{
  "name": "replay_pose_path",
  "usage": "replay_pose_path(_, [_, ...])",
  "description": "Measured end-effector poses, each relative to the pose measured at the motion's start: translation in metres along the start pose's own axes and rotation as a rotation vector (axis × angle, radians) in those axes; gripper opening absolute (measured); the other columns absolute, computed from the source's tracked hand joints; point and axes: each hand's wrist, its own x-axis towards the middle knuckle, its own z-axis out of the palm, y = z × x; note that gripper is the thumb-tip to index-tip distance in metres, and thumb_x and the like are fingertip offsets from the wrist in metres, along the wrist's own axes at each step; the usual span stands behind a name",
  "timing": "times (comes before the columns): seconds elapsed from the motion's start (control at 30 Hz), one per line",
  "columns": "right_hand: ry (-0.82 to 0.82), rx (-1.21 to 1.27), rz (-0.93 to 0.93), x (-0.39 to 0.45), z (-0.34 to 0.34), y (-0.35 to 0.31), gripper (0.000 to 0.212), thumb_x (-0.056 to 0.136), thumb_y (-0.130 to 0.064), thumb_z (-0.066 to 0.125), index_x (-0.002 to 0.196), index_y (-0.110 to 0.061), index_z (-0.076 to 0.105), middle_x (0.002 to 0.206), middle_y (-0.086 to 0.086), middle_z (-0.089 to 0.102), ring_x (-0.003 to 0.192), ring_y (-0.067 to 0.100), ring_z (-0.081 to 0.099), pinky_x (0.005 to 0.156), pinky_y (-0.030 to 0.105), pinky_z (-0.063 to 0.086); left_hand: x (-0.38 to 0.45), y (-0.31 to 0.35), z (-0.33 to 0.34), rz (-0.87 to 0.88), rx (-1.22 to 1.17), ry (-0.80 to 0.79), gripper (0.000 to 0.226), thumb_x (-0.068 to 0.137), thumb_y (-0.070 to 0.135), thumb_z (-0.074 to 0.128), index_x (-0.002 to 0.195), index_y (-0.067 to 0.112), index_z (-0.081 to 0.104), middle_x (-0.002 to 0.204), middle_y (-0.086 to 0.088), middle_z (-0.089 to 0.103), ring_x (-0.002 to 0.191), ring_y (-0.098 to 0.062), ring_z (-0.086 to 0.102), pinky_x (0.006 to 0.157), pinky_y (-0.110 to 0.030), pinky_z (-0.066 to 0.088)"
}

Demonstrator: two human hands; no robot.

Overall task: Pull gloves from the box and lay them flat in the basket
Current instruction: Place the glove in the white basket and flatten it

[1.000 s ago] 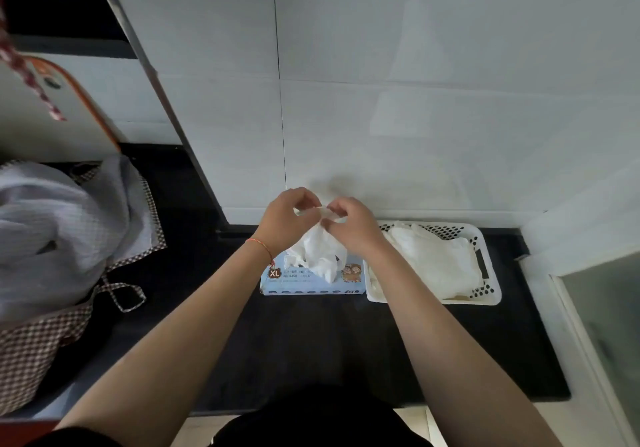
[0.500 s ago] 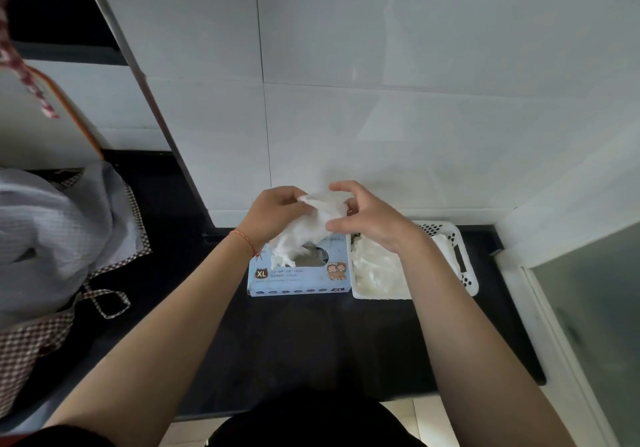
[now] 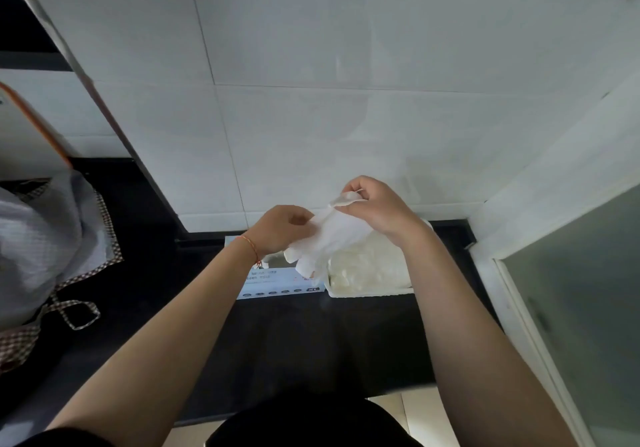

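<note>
Hands (image 3: 375, 204) stretch glove (image 3: 329, 235) above box (image 3: 277, 284), basket (image 3: 367, 292); cloth (image 3: 45, 238) left

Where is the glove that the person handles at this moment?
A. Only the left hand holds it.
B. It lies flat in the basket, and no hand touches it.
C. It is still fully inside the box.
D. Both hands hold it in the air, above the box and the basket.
D: the left hand and the right hand both pinch the glove, which hangs above the box and the basket.

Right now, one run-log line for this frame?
step: spreading glove | left hand: holds glove | right hand: pinches cuff | basket: gloves inside | box: beside basket
</note>
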Motion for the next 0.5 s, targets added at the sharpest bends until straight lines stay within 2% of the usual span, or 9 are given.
replay_pose_path(0.1, [-0.022, -0.046, 0.032, -0.006, -0.017, 0.008, 0.026, 0.083, -0.039, 0.076, 0.093, -0.016, 0.067, 0.085, -0.006, 0.06, 0.077, 0.009, 0.055, 0.069, 0.025, 0.04, 0.005, 0.003, 0.009, -0.061, -0.016, -0.023, 0.015, 0.093, 0.014, 0.06, 0.091, 0.011, 0.075, 0.072, 0.008, 0.072, 0.066, -0.009, 0.065, 0.065, -0.02, 0.055])
replay_pose_path(0.17, [-0.053, -0.03, 0.054, -0.009, -0.028, 0.013, 0.035, 0.084, -0.041, 0.073, 0.085, -0.007, 0.064, 0.076, -0.001, 0.052, 0.07, 0.012, 0.049, 0.065, 0.027, 0.036, 0.008, 0.008, 0.015, -0.092, -0.047, -0.018, 0.016, 0.092, 0.017, 0.062, 0.089, 0.011, 0.076, 0.069, 0.008, 0.07, 0.062, -0.007, 0.063, 0.059, -0.016, 0.051])
replay_pose_path(0.2, [-0.059, -0.012, 0.062, -0.01, -0.033, 0.015, 0.038, 0.085, -0.04, 0.073, 0.083, -0.004, 0.062, 0.074, 0.001, 0.048, 0.068, 0.014, 0.047, 0.062, 0.028, 0.034, 0.01, 0.01, 0.018, -0.102, -0.055, -0.008, 0.016, 0.091, 0.021, 0.064, 0.086, 0.012, 0.076, 0.07, 0.008, 0.069, 0.063, -0.007, 0.061, 0.06, -0.016, 0.049])
replay_pose_path(0.27, [-0.036, 0.031, 0.066, -0.012, -0.041, 0.021, 0.036, 0.086, -0.037, 0.072, 0.083, -0.002, 0.063, 0.074, 0.002, 0.049, 0.068, 0.015, 0.047, 0.061, 0.028, 0.034, 0.013, 0.012, 0.023, -0.088, -0.07, -0.001, 0.022, 0.084, 0.031, 0.064, 0.08, 0.012, 0.075, 0.074, 0.003, 0.066, 0.07, -0.013, 0.056, 0.069, -0.026, 0.047])
replay_pose_path(0.3, [-0.009, 0.051, 0.06, -0.012, -0.047, 0.025, 0.034, 0.086, -0.036, 0.072, 0.084, -0.003, 0.064, 0.074, 0.002, 0.051, 0.069, 0.015, 0.048, 0.061, 0.028, 0.035, 0.014, 0.015, 0.027, -0.078, -0.093, -0.003, 0.026, 0.081, 0.034, 0.062, 0.076, 0.01, 0.071, 0.073, 0.0, 0.062, 0.071, -0.017, 0.053, 0.07, -0.033, 0.043])
replay_pose_path(0.37, [0.058, 0.084, 0.054, -0.011, -0.057, 0.03, 0.03, 0.087, -0.036, 0.071, 0.081, -0.008, 0.062, 0.072, -0.001, 0.052, 0.067, 0.014, 0.049, 0.059, 0.027, 0.036, 0.019, 0.018, 0.033, -0.079, -0.162, -0.009, 0.027, 0.081, 0.033, 0.059, 0.073, 0.008, 0.061, 0.073, -0.004, 0.051, 0.071, -0.02, 0.044, 0.068, -0.037, 0.034])
replay_pose_path(0.43, [0.107, 0.116, 0.056, -0.009, -0.063, 0.032, 0.028, 0.089, -0.035, 0.07, 0.076, -0.014, 0.056, 0.067, -0.003, 0.05, 0.06, 0.013, 0.046, 0.053, 0.025, 0.035, 0.024, 0.023, 0.036, -0.07, -0.196, 0.003, 0.023, 0.085, 0.03, 0.058, 0.074, 0.01, 0.06, 0.073, 0.0, 0.051, 0.071, -0.017, 0.045, 0.07, -0.033, 0.035])
replay_pose_path(0.5, [0.139, 0.143, 0.07, -0.007, -0.068, 0.038, 0.027, 0.09, -0.034, 0.069, 0.08, -0.011, 0.057, 0.067, -0.001, 0.05, 0.057, 0.014, 0.045, 0.048, 0.024, 0.034, 0.031, 0.029, 0.04, -0.054, -0.176, 0.038, 0.018, 0.085, 0.03, 0.061, 0.073, 0.017, 0.065, 0.069, 0.008, 0.056, 0.068, -0.011, 0.049, 0.068, -0.025, 0.04])
